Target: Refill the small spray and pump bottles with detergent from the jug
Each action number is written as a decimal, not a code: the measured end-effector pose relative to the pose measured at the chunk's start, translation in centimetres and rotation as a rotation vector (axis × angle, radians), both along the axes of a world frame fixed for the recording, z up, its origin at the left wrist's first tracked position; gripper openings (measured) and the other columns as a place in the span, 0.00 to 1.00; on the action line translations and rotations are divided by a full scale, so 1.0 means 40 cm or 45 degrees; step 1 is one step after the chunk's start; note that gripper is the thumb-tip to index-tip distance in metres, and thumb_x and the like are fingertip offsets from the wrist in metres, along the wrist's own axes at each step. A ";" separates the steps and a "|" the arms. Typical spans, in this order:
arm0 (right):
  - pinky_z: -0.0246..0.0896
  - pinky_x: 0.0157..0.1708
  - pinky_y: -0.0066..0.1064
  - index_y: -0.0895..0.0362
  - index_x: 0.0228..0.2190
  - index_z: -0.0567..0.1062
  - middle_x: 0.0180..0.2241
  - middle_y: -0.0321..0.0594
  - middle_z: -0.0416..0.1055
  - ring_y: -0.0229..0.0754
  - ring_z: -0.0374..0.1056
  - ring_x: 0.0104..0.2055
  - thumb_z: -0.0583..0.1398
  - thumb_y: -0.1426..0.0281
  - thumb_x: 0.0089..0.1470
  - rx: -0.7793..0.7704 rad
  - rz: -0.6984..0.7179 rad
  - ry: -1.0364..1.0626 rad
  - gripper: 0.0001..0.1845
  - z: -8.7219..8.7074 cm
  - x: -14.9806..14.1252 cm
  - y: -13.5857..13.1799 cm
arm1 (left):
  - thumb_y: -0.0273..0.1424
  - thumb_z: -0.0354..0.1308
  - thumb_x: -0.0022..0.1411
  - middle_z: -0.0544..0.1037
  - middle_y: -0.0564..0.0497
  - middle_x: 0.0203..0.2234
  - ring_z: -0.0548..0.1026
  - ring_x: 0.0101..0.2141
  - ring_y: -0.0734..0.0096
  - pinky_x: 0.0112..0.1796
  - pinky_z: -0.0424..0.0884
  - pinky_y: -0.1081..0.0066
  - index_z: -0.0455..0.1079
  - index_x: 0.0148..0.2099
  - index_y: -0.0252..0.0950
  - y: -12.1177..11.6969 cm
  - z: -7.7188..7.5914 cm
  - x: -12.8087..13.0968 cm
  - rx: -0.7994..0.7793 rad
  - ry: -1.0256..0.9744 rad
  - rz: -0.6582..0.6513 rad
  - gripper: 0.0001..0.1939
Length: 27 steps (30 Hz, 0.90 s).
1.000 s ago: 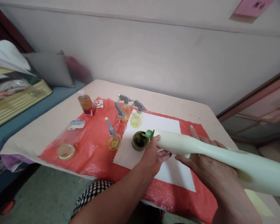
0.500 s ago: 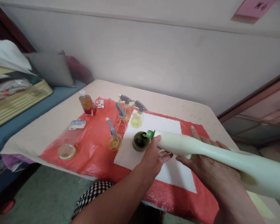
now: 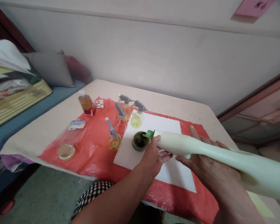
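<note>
A pale green long-bodied vessel point(image 3: 214, 153) lies tilted across my view, its narrow end toward the jar; its exact kind is unclear. My left hand point(image 3: 156, 154) grips that narrow end from below, thumb against its rim. My right hand point(image 3: 207, 160) holds the vessel farther back, with fingers showing beyond it and the palm underneath. A green piece point(image 3: 150, 134) sticks out of its mouth over a round glass jar point(image 3: 140, 145) of dark green liquid. Whether liquid is flowing I cannot tell. The jar stands on a white sheet point(image 3: 170, 172).
Several spray bottles with grey heads, including an orange one point(image 3: 114, 142) and a yellow one point(image 3: 137, 120), stand left of the jar. A red plastic sheet point(image 3: 93, 149) covers the table. Farther left are an amber bottle point(image 3: 86, 104), a clear packet point(image 3: 72, 132) and a round lid point(image 3: 66, 151).
Both hands and the vessel stay almost in place. The view has shifted very slightly.
</note>
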State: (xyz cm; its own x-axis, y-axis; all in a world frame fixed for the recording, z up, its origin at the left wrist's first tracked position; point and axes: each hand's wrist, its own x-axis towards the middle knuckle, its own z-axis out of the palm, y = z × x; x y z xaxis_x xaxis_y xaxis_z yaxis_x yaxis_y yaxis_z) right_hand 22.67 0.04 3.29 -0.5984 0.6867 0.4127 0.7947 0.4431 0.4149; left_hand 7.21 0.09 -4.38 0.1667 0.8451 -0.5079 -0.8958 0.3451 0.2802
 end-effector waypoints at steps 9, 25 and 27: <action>0.60 0.49 0.47 0.61 0.67 0.51 0.45 0.54 0.73 0.54 0.68 0.43 0.54 0.52 0.62 0.022 -0.002 -0.013 0.41 -0.001 0.000 0.003 | 0.41 0.60 0.60 0.76 0.40 0.49 0.78 0.45 0.54 0.48 0.75 0.57 0.68 0.54 0.35 0.000 0.002 0.000 -0.004 0.014 -0.004 0.24; 0.60 0.47 0.43 0.63 0.68 0.45 0.44 0.52 0.73 0.52 0.68 0.41 0.56 0.52 0.61 0.077 -0.012 -0.028 0.46 0.005 -0.005 0.002 | 0.42 0.59 0.60 0.76 0.40 0.48 0.78 0.45 0.53 0.48 0.75 0.57 0.68 0.53 0.33 -0.001 0.006 -0.003 0.004 0.017 -0.016 0.23; 0.60 0.47 0.43 0.63 0.68 0.45 0.44 0.52 0.74 0.52 0.69 0.41 0.56 0.52 0.61 0.082 -0.010 -0.019 0.46 0.006 -0.004 0.001 | 0.41 0.60 0.60 0.76 0.40 0.47 0.78 0.45 0.53 0.48 0.76 0.56 0.68 0.53 0.34 -0.001 0.005 -0.002 -0.001 0.014 -0.006 0.23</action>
